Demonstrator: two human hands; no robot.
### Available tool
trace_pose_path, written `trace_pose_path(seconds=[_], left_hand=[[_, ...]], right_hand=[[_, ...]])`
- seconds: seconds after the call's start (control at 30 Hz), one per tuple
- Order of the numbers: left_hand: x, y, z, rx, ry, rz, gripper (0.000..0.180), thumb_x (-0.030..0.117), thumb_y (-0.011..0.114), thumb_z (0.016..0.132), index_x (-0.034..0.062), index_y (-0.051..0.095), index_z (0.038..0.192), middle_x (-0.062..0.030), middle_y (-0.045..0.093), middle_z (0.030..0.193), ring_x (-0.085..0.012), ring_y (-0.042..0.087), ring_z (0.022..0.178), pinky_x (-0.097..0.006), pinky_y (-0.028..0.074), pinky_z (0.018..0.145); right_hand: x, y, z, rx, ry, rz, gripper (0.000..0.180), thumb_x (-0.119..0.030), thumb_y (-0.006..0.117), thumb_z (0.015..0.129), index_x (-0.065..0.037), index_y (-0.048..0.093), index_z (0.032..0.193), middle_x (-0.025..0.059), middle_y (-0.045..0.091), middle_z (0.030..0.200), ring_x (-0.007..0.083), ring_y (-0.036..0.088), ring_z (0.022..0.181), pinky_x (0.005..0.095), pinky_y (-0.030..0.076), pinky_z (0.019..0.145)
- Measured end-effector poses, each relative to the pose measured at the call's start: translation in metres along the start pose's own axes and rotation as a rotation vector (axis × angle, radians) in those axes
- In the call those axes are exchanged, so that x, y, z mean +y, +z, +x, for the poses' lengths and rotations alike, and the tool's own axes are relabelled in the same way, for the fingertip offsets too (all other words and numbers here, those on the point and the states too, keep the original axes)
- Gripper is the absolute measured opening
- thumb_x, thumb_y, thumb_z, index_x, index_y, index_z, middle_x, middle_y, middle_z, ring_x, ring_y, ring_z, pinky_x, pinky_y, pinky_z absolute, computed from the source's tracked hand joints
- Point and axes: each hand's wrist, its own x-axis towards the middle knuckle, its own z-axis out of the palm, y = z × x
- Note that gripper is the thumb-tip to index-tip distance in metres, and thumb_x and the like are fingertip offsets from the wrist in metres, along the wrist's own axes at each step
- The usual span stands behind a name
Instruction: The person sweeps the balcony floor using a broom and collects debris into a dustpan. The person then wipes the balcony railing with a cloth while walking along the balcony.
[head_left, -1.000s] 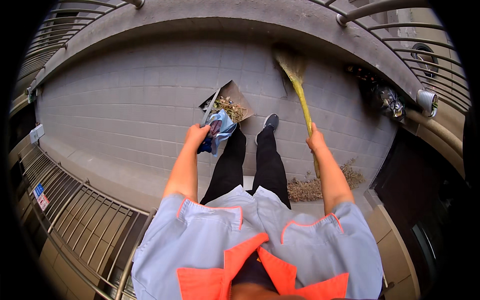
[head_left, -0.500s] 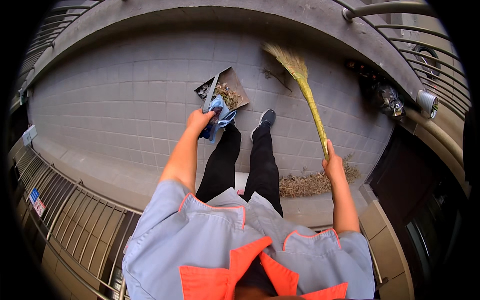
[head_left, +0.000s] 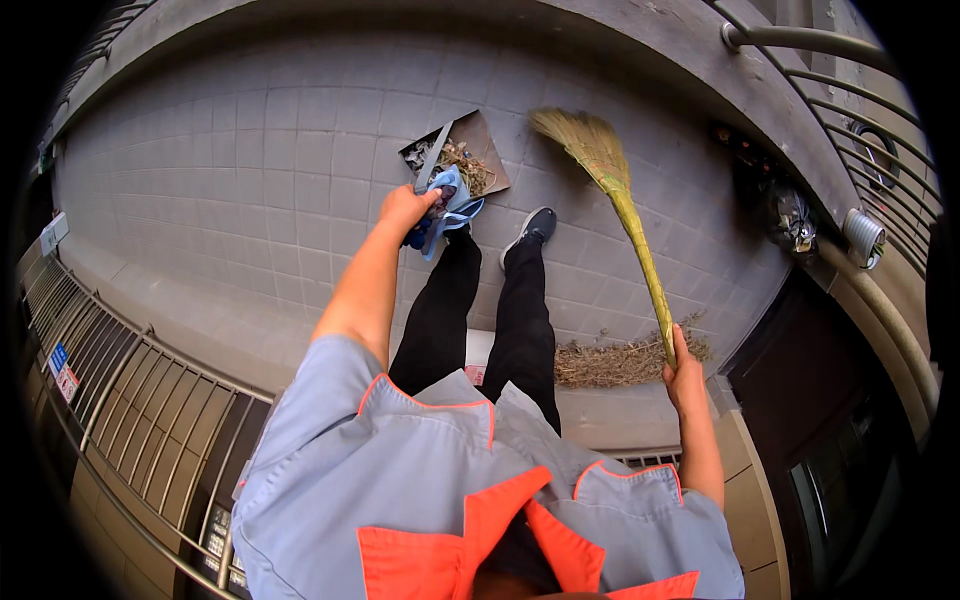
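Observation:
My left hand point(head_left: 406, 207) is closed around the grey handle of a metal dustpan point(head_left: 487, 133), which rests on the floor left of my shoe. Blue cloth or a bag point(head_left: 452, 190) hangs by the same hand, and I cannot tell whether the fingers grip it too. Dry plant debris point(head_left: 463, 165) and dark scraps lie in the pan. On the right, my right hand point(head_left: 685, 380) is wrapped round the lower end of a yellow-green straw broom point(head_left: 640, 235). Its fanned bristles are near the floor, right of the dustpan; whether they touch is unclear.
Grey floor tiles point(head_left: 250, 185) surround my feet. Dried plants point(head_left: 625, 362) line the low ledge behind me. A dark plastic bag point(head_left: 792, 215) and a ribbed container point(head_left: 862, 238) stand right. A low wall point(head_left: 640, 45) runs ahead; metal railings point(head_left: 160, 420) stand lower left.
The broom head has swung nearer and slightly right, and a twig seen beside it before is no longer visible. My right hand has moved down with it. The left hand still holds the dustpan.

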Motion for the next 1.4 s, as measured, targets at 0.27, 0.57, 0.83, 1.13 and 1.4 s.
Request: trace_pose_path(seconds=[0.27,0.57,0.83,1.13,1.4], left_hand=[[0.017,-0.003,0.012,-0.015,0.012,0.062,0.058,0.051,0.062,0.072,-0.0033,0.060,0.089,-0.0177,0.064,0.083,-0.0252,0.064,0.067,-0.035,0.050,0.062],[0.012,-0.004,0.021,-0.032,-0.004,0.067,0.060,0.052,0.062,0.071,-0.0041,0.061,0.091,-0.0181,0.065,0.083,-0.0255,0.064,0.068,-0.035,0.050,0.067],[0.005,-0.010,0.017,-0.055,-0.067,0.007,0.057,0.053,0.062,0.071,-0.0022,0.064,0.087,-0.0173,0.065,0.083,-0.0252,0.065,0.070,-0.035,0.050,0.067],[0.009,-0.006,0.017,-0.092,-0.051,-0.011,0.055,0.051,0.063,0.071,-0.0011,0.064,0.088,-0.0158,0.065,0.085,-0.0242,0.064,0.072,-0.034,0.050,0.067],[-0.034,-0.006,0.027,-0.045,0.026,0.009,0.064,0.051,0.062,0.070,-0.0041,0.059,0.101,-0.0206,0.063,0.094,-0.0281,0.063,0.083,-0.036,0.048,0.074]], right_hand=[[-0.004,0.048,0.029,-0.030,0.325,0.330,0.070,0.001,0.050,0.075,-0.018,0.027,0.138,0.0135,0.056,0.071,0.0161,0.051,0.044,0.0314,0.042,0.038],[-0.092,0.053,-0.016,-0.400,0.257,0.583,0.069,0.000,0.049,0.078,-0.017,0.024,0.139,0.0047,0.051,0.064,0.0125,0.048,0.045,0.0276,0.043,0.038],[-0.101,0.041,-0.025,-0.276,0.256,0.441,0.072,-0.001,0.051,0.077,-0.016,0.019,0.140,0.0085,0.053,0.062,0.0148,0.050,0.044,0.0292,0.044,0.038],[-0.109,0.095,-0.010,-0.306,-0.076,0.270,0.067,-0.003,0.051,0.076,-0.010,0.025,0.138,0.0198,0.059,0.070,0.0261,0.058,0.050,0.0364,0.047,0.046],[-0.107,0.048,-0.060,-0.326,-0.111,0.175,0.072,-0.003,0.054,0.074,-0.010,0.022,0.138,0.0249,0.059,0.083,0.0330,0.061,0.074,0.0383,0.048,0.063]])
